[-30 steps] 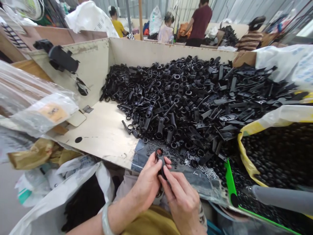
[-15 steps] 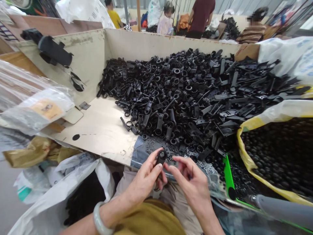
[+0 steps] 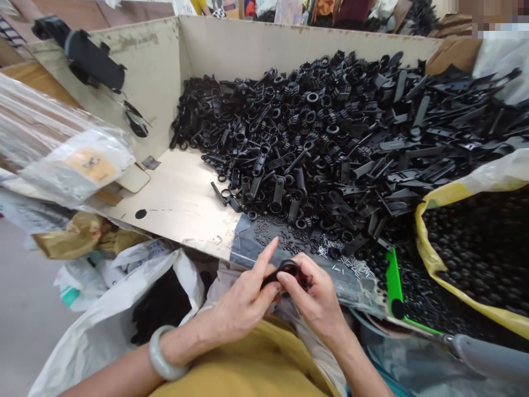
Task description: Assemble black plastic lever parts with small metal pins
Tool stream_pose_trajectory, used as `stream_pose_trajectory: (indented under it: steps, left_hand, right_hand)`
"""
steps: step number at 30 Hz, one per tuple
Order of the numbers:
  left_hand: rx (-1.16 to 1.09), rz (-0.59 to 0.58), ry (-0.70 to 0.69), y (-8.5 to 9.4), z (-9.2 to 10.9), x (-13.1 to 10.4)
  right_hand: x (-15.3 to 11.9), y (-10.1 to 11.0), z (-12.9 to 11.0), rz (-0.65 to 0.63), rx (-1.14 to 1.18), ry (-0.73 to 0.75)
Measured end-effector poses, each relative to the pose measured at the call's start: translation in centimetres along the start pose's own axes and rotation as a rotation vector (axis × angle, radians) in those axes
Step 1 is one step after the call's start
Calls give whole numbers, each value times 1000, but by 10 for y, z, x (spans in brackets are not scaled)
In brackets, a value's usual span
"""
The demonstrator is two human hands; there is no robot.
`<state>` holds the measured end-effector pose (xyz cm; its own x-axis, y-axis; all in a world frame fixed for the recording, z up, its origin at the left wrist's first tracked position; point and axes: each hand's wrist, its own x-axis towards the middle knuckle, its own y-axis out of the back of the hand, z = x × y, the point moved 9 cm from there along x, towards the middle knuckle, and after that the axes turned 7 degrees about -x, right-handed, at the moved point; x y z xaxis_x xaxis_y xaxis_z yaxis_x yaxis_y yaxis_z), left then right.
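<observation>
Reading the clock face from the held part. Pinching a black ring-ended part point(image 3: 288, 267) in the right hand point(image 3: 318, 298), at 4 o'clock; closing the right grip firmly on the ring, thumb in front, fingers bent behind. Slanting the part, ring end toward 2, narrow end toward 8. Touching the narrow end with the left hand point(image 3: 242, 298), at 8; stretching its index finger toward 1. Crooking the left grip about that end, but not managing to tell its closure, fingertips partly hidden. Wearing a pale bracelet point(image 3: 155, 353) on the left wrist.

Working at the near edge of the counter point(image 3: 177, 190). Facing a heap of black parts point(image 3: 297, 149) from 11 to 2. Seeing small dark pieces point(image 3: 275, 231) strewn near 12, silver pins point(image 3: 359, 267) at 3, a green strip point(image 3: 393, 284) farther out at 3, then a yellow-edged sack point(image 3: 458, 191) holding round dark pieces point(image 3: 479, 242). Noting a grey tube point(image 3: 491, 353) between 3 and 4. Spotting a white sack point(image 3: 82, 342) with dark contents point(image 3: 159, 303) between 8 and 9.
</observation>
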<state>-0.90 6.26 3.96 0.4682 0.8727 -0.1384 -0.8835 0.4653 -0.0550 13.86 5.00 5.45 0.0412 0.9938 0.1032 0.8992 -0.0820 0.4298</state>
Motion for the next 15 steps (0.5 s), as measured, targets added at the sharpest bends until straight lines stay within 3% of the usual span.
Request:
stream_pose_trajectory:
  steps: [6, 11, 15]
  left_hand:
    - [365, -128, -248, -7, 23, -3]
    - [538, 43, -411, -5, 24, -12]
    - [555, 129, -418, 2, 15, -15]
  right_hand:
    - [-3, 9, 15, 17, 97, -87]
    - [-1, -3, 18, 102, 204, -146]
    - [-3, -30, 32, 11, 444, -300]
